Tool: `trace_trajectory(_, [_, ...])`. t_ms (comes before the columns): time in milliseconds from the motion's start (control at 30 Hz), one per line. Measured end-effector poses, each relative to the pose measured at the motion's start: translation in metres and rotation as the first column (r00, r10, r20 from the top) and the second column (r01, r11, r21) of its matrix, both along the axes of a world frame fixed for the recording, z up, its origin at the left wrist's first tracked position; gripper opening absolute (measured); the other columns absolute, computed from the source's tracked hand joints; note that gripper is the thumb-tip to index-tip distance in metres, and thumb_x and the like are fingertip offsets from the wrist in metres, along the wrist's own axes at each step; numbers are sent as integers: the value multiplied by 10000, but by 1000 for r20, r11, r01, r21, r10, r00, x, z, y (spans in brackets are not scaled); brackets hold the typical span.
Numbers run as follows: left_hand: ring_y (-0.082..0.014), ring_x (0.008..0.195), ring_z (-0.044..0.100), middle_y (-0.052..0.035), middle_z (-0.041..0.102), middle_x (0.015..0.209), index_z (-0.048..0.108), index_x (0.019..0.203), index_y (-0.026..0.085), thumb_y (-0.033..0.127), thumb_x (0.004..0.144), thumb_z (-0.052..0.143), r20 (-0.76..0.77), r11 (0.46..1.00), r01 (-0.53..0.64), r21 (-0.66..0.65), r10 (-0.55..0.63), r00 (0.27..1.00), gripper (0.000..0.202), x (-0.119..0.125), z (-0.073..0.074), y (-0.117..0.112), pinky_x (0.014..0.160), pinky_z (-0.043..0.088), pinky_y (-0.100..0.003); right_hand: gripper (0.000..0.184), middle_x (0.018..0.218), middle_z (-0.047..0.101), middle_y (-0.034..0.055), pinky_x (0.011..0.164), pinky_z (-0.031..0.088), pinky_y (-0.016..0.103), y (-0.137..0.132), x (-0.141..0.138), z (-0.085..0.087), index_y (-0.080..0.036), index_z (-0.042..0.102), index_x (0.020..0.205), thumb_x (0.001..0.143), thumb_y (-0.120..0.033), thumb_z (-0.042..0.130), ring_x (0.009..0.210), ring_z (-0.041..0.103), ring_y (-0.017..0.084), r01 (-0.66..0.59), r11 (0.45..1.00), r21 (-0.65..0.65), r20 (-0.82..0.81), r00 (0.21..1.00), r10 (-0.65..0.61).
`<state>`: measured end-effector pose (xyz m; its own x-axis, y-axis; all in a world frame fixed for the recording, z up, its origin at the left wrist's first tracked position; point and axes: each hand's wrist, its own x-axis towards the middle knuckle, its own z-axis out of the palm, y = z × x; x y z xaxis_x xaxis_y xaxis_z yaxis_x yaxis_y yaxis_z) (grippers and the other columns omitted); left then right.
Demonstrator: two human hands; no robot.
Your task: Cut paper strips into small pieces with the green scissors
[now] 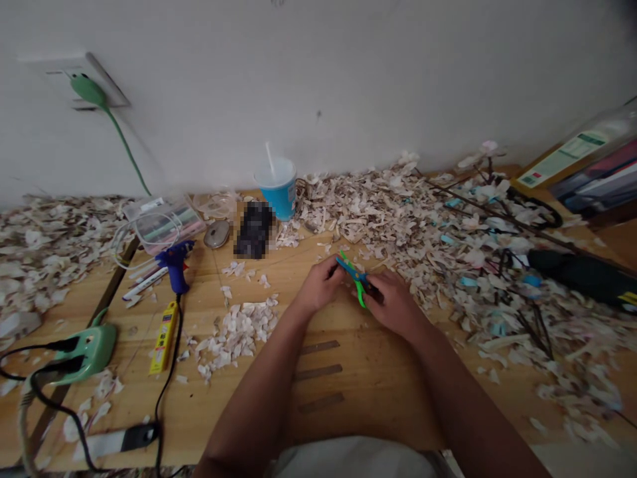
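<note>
Both my hands meet over the middle of the wooden table (348,372). My right hand (393,302) is closed round the green handles of a small pair of scissors (354,275) with blue blades that point up and left. My left hand (321,284) is curled in a pinch at the blade tips; what it pinches is too small to make out. A small heap of pale shell-like flakes (239,328) lies just left of my left forearm.
A thick litter of pale scraps (398,206) covers the back and right of the table. At left: blue glue gun (175,262), yellow box cutter (163,337), green power strip (92,348) with black cables. A blue cup (277,188) stands by the wall.
</note>
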<state>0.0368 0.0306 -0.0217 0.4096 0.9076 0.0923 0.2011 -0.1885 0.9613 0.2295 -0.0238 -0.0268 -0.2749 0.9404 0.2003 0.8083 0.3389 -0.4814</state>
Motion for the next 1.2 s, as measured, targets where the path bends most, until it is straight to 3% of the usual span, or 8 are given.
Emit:
trace_trajectory(333, [-115,634,426,28,463,636,516,698,177,455,889,508,169,984,-14,-175,44,985,338,5,-2,3,632,365,-241,150,699,595,55,678,394,340,2,-2,-7,-205,644,808,866,-293,537,720,542,222,107,994,-27,-61,992,-108])
trace_trajectory(433, [-114,633,455,16,518,653,605,758,167,484,853,568,225,971,-85,-224,136,965,333,6,-2,6,635,378,-244,116,779,622,62,706,404,348,3,-3,-6,-209,609,850,847,-316,566,773,546,230,109,994,-26,-89,990,-111])
trace_trajectory(567, [-141,803,560,-29,639,855,715,818,179,402,746,716,317,946,-260,-195,311,896,234,4,-5,11,756,427,-258,158,888,623,87,761,407,374,2,-5,-5,-208,555,914,835,-341,584,847,533,250,99,995,19,-30,995,-98])
trace_trajectory(633, [-147,813,581,-33,658,850,719,763,176,389,721,742,355,915,-295,-276,382,853,219,4,-8,12,772,440,-263,170,930,622,100,780,405,385,2,-6,-5,-206,544,946,834,-328,579,868,530,258,104,994,39,-3,995,-104])
trace_trajectory(733, [-123,700,583,-7,656,767,689,773,173,377,661,796,449,838,-222,-499,469,761,256,6,-9,10,722,469,-267,197,939,620,106,794,406,399,2,-7,-8,-204,540,981,833,-329,575,884,526,271,104,993,54,19,994,-105])
trace_trajectory(833, [-115,687,600,5,660,774,659,811,168,333,588,852,530,781,-102,-616,507,680,338,8,-3,6,727,503,-282,218,934,621,110,796,407,407,2,-6,-10,-199,544,1011,831,-320,570,881,517,277,89,994,65,27,996,-91])
trace_trajectory(1067, [-98,685,619,5,673,723,672,711,141,272,558,865,567,757,2,-653,487,664,279,14,7,-1,757,505,-253,200,914,630,96,800,404,406,2,-6,-10,-207,553,986,809,-296,579,893,515,280,84,994,73,24,996,-86])
trace_trajectory(1200, [-111,634,618,-6,690,693,702,732,148,272,570,846,540,800,-5,-600,410,735,250,16,2,-2,685,491,-247,193,923,633,94,812,405,395,2,-5,-8,-201,556,977,795,-261,583,899,523,274,83,995,57,15,996,-84])
